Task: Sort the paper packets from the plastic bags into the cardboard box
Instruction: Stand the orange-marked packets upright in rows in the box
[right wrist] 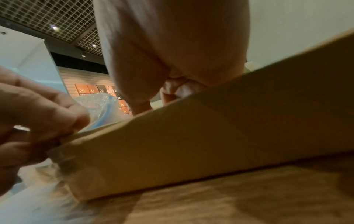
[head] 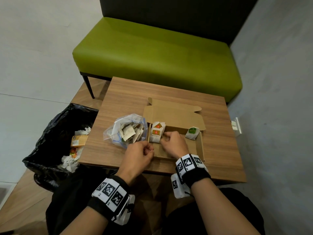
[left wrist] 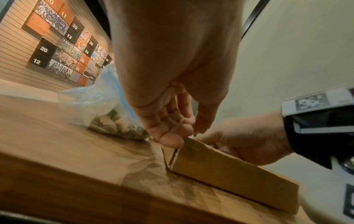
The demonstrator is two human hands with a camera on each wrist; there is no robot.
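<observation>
The right hand [head: 172,143], its grip curled on the orange packets [head: 156,133] inside the box [head: 200,146]; the left hand [head: 138,155] pinches the box corner. Packets look light, flimsy: hold edges.

Even, soft indoor light overhead; head view sharp but bowed at edges, both wrist views dim and blurred.
</observation>
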